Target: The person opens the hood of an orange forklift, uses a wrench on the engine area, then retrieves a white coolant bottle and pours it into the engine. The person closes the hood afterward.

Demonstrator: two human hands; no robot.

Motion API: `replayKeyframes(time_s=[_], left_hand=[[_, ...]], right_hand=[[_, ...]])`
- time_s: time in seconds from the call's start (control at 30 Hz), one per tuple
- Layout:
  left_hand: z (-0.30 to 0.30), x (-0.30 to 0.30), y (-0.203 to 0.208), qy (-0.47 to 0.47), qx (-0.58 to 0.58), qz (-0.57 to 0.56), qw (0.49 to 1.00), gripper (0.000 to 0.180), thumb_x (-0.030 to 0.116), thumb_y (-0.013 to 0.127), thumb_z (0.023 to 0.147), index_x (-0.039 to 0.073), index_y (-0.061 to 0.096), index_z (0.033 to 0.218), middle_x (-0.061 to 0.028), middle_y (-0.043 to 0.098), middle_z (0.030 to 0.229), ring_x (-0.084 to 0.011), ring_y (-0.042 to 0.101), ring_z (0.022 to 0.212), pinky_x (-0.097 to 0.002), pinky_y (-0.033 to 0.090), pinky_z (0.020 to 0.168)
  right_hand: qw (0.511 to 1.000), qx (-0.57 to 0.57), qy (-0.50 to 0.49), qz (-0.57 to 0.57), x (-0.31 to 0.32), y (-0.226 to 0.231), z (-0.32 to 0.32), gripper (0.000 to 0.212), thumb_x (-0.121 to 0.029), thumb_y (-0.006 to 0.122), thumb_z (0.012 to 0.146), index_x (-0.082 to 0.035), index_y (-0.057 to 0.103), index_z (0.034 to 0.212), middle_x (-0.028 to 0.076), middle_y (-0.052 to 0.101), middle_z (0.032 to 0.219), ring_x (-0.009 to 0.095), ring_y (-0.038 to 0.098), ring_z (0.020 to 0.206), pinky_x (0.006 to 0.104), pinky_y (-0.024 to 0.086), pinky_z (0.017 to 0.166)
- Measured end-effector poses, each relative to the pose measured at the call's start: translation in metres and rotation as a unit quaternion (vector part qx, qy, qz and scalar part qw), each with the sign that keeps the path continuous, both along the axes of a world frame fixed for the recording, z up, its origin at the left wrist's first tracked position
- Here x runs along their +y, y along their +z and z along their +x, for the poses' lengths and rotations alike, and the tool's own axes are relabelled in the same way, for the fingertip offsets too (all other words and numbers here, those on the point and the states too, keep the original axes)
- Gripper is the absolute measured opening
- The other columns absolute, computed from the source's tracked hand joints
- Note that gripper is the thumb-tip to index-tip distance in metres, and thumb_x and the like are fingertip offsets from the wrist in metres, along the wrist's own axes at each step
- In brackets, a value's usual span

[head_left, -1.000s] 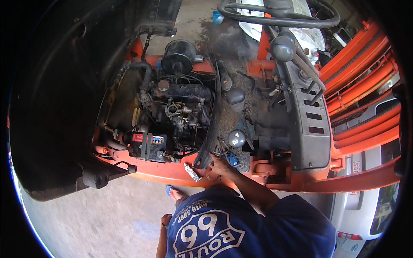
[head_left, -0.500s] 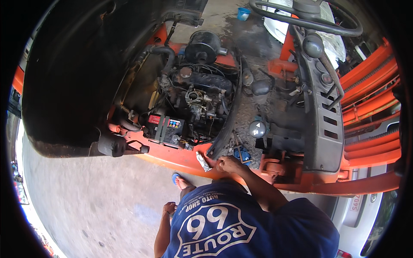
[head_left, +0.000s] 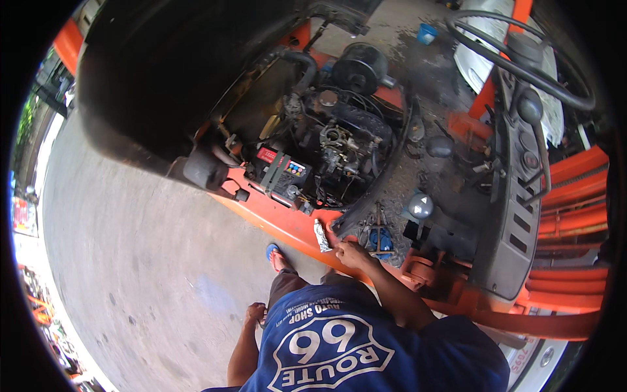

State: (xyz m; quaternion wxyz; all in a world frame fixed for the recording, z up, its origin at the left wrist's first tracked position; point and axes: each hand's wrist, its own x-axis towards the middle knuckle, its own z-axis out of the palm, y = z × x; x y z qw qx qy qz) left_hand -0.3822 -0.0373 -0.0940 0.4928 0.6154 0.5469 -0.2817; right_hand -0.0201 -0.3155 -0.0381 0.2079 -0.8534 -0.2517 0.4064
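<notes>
the orange machine body [head_left: 297, 225] carries the lot, and its near edge looks smooth, so small loose things there could slide off onto the floor if bumped. the big dark cover [head_left: 163, 85] stands raised at the left; if its support slipped, it could drop over the open bay. inside, the engine [head_left: 366, 124] is exposed, with an open-topped metal part [head_left: 333, 134] that could swallow grit or a dropped fastener. the battery [head_left: 290, 179] is strapped in toward the bay's near left corner; a metal tool laid across its terminals might short it. a blue item [head_left: 381, 243] lies among slim metal tools right of the bay, near the edge, easily swept by a sleeve. the right hand [head_left: 353, 255] is at the near edge, fingers bent; whether it pinches anything, i cannot tell. the left hand [head_left: 255, 312] hangs curled by the thigh, its contents unclear. the crumpled white tube [head_left: 322, 235] lies just left of the right hand, where a careless knuckle could knock it down.
</notes>
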Motion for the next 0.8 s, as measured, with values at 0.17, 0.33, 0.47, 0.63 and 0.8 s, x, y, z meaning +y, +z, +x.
replayKeyframes(time_s=[0.17, 0.33, 0.47, 0.63, 0.8], left_hand=[[-0.034, -0.020, 0.000, -0.026, 0.025, 0.067, 0.997, 0.036, 0.033, 0.059, 0.086, 0.013, 0.078, 0.110, -0.0160, 0.076, 0.098, -0.0257, 0.075, 0.087, -0.0393, 0.059, 0.081], [-0.046, -0.006, 0.002, 0.013, 0.067, -0.001, 0.998, 0.034, 0.028, 0.057, 0.086, 0.013, 0.078, 0.109, -0.0146, 0.077, 0.098, -0.0244, 0.075, 0.093, -0.0382, 0.058, 0.084], [-0.076, 0.027, -0.010, 0.077, 0.034, -0.003, 0.996, 0.036, 0.028, 0.059, 0.086, 0.013, 0.076, 0.115, -0.0128, 0.075, 0.110, -0.0258, 0.074, 0.091, -0.0378, 0.059, 0.083], [-0.145, 0.088, -0.027, 0.285, -0.003, -0.079, 0.955, 0.031, 0.015, 0.053, 0.094, 0.005, 0.068, 0.119, -0.0141, 0.074, 0.106, -0.0266, 0.075, 0.084, -0.0395, 0.061, 0.069], [-0.212, 0.145, -0.043, 0.345, 0.023, -0.098, 0.933, 0.032, 0.016, 0.053, 0.097, 0.006, 0.061, 0.127, -0.0151, 0.072, 0.106, -0.0289, 0.074, 0.081, -0.0426, 0.061, 0.066]], right_hand=[[0.995, -0.016, 0.101, -0.020, 0.007, -0.018, -0.008, 0.043, -0.023, 0.061, 0.091, -0.002, 0.063, 0.128, 0.023, 0.071, 0.109, 0.036, 0.070, 0.102, 0.0447, 0.054, 0.089], [0.987, -0.020, 0.132, -0.091, 0.042, -0.006, -0.003, 0.045, -0.027, 0.061, 0.092, -0.006, 0.063, 0.132, 0.020, 0.069, 0.124, 0.034, 0.065, 0.117, 0.0434, 0.051, 0.098], [0.979, -0.013, 0.145, -0.143, 0.102, 0.010, -0.022, 0.046, -0.029, 0.062, 0.093, -0.003, 0.063, 0.131, 0.021, 0.067, 0.126, 0.034, 0.064, 0.120, 0.0433, 0.049, 0.101], [0.950, -0.034, 0.277, -0.141, 0.215, 0.014, -0.061, 0.045, -0.033, 0.057, 0.094, -0.006, 0.064, 0.129, 0.020, 0.064, 0.131, 0.036, 0.061, 0.123, 0.0460, 0.047, 0.105], [0.971, -0.017, 0.234, -0.047, 0.333, 0.035, -0.095, 0.044, -0.027, 0.060, 0.095, -0.005, 0.062, 0.133, 0.022, 0.063, 0.133, 0.037, 0.059, 0.126, 0.0462, 0.045, 0.108]])
